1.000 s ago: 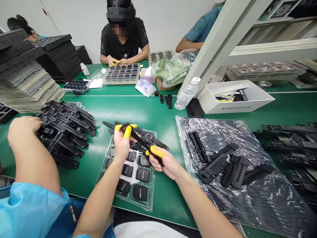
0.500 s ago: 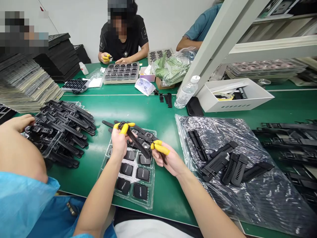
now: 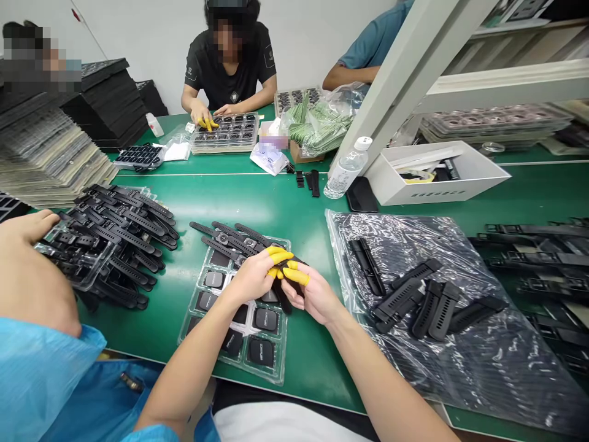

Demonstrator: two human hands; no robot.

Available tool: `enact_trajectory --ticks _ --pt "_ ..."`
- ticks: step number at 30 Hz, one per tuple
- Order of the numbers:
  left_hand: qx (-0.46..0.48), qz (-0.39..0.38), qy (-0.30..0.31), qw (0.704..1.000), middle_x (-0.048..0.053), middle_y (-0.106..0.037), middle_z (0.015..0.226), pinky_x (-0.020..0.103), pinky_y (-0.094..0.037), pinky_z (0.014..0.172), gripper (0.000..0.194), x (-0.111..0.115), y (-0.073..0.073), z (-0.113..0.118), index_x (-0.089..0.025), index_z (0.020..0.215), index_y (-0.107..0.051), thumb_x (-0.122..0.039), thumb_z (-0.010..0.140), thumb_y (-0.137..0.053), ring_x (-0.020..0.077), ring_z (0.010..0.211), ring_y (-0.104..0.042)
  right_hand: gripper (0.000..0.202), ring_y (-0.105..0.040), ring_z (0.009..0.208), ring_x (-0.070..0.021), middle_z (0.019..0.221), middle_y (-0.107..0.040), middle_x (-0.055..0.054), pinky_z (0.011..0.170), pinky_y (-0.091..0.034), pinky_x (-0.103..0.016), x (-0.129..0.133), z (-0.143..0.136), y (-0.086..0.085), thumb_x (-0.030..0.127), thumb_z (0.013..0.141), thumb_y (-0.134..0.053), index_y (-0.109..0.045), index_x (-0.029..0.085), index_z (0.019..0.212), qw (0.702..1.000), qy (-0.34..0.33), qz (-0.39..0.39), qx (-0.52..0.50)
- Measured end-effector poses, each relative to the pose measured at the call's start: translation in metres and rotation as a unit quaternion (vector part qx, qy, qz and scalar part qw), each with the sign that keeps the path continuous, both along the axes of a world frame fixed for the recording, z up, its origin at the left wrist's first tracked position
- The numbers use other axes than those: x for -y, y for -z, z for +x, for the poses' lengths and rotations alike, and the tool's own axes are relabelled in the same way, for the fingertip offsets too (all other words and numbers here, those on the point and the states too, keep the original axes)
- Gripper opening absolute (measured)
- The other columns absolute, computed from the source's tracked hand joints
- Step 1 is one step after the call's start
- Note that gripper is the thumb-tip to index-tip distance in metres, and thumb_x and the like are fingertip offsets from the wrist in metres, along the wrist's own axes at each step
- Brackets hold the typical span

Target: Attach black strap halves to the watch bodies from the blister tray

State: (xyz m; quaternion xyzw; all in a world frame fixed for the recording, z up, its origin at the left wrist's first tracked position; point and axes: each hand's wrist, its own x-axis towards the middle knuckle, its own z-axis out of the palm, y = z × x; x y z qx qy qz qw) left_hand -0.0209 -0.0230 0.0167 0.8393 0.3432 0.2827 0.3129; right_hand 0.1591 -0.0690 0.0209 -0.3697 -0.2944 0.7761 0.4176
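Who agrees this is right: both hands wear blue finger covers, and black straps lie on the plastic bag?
Wrong colour: the head view shows yellow finger covers, not blue. Black straps do lie on the plastic bag.

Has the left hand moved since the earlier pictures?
Yes: measured against the clear tray, the left hand has shifted rightward across its upper part, and is now close against the right hand.
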Motion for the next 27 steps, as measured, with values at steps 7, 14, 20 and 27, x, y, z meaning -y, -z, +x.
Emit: enact_trajectory --ticks 7,14,20,27 --pt "0.019 0.021 -0.001 1.0 0.011 -0.066 0.142 0.042 -0.054 0.115 0.051 -0.001 0.0014 -0.0005 -0.022 0.14 -0.064 -0.007 0.095 -0.046 0.0242 0.134 -0.063 0.04 -0.029 0.04 -0.0061 0.051 -0.049 0.008 0.037 -0.02 -0.018 -0.0007 -0.0008 -0.0021 0.049 0.081 -0.081 -0.053 0.022 0.088 1.0 0.016 -0.001 -0.024" --pt "0.059 0.028 -0.024 0.998 0.012 -0.068 0.137 0.042 -0.054 0.114 0.044 -0.0001 -0.0004 0.0025 -0.021 0.14 -0.062 -0.012 0.1 -0.046 0.0236 0.131 -0.064 0.037 -0.03 0.041 -0.0062 0.053 -0.047 0.008 0.038 -0.021 -0.018 -0.0032 0.0042 0.0001 0.046 0.083 -0.081 -0.052 0.022 0.085 0.999 0.034 0.0 -0.039" --pt "0.024 0.031 0.013 0.999 0.012 -0.066 0.138 0.041 -0.054 0.114 0.052 0.0017 -0.0001 0.0022 -0.02 0.138 -0.064 -0.005 0.093 -0.043 0.0241 0.131 -0.064 0.036 -0.026 0.04 -0.0061 0.049 -0.046 0.008 0.037 -0.02 -0.019 0.0002 0.0021 0.002 0.046 0.084 -0.08 -0.053 0.022 0.084 1.0 -0.013 0.002 -0.029" --pt "0.099 0.016 -0.054 0.994 0.012 -0.068 0.134 0.042 -0.055 0.112 0.04 -0.0002 -0.0014 0.0035 -0.021 0.137 -0.064 -0.014 0.102 -0.046 0.0239 0.128 -0.066 0.04 -0.028 0.041 -0.0063 0.053 -0.045 0.008 0.038 -0.018 -0.019 -0.0065 0.0058 0.0001 0.046 0.081 -0.082 -0.049 0.023 0.083 0.997 0.064 -0.014 -0.047"
